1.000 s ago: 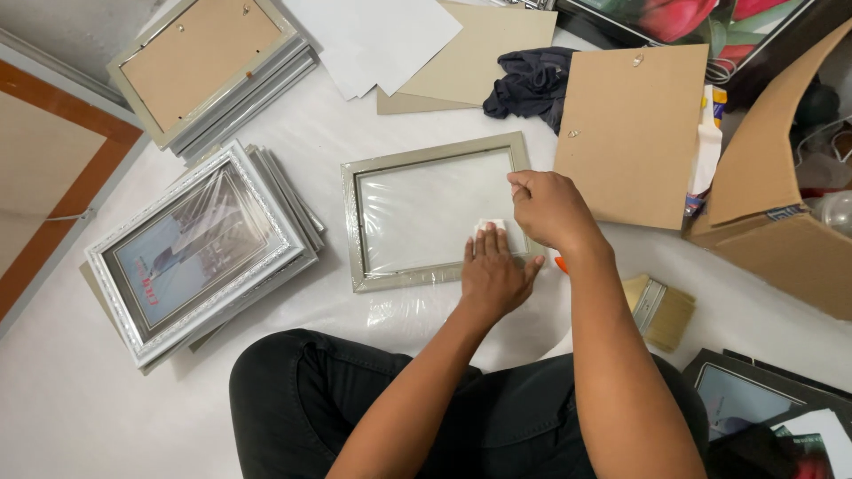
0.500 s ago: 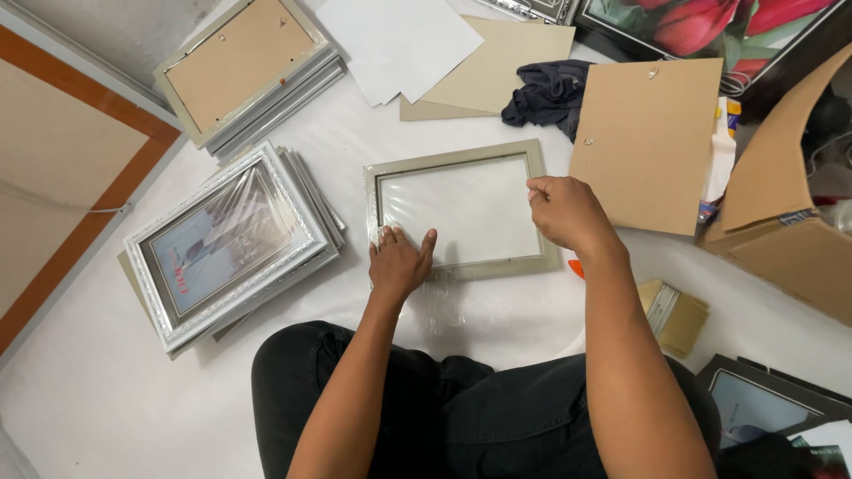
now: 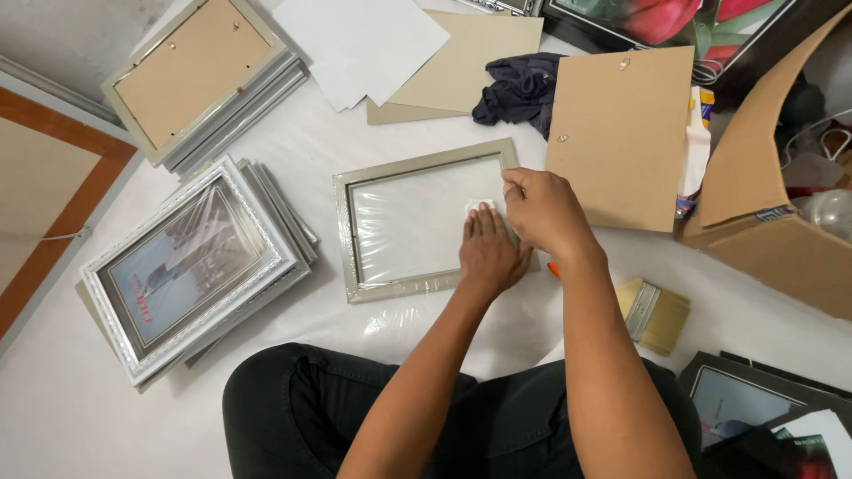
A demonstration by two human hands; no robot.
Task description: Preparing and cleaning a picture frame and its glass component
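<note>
The left hand (image 3: 490, 253) lies flat, fingers together and stretched out, pressing a small white cloth or pad (image 3: 480, 208) against the glass of a picture frame (image 3: 424, 222); only a scrap of the pad shows past the fingertips. Just at its two o'clock, the right hand (image 3: 543, 213) is loosely curled over the frame's right edge, steadying it; whether it pinches anything cannot be told.

The frame lies face-down or empty at the middle of the white sheet (image 3: 311, 151), right in front of the person's knees. It is a pale silver-grey rectangle, its opening milky and glossy, with clear film crinkled along its lower rim. Its backing is out: a brown backing board (image 3: 621, 133) with two small hangers rests at three o'clock from it, touching or just beside its right rail.

By the look of it, the work is at the wiping stage. The frame is opened and the glass is being cleaned near its right side, while refitting the board seems left to do.

At nine o'clock sits a stack of silver frames (image 3: 191, 270), the top one wrapped and holding a print. Another stack, backs upward (image 3: 200, 80), lies at eleven o'clock. A flat paintbrush (image 3: 655, 312) rests at four o'clock, a dark rag (image 3: 519, 89) at one o'clock, and an open cardboard box (image 3: 763, 213) further out at three.
</note>
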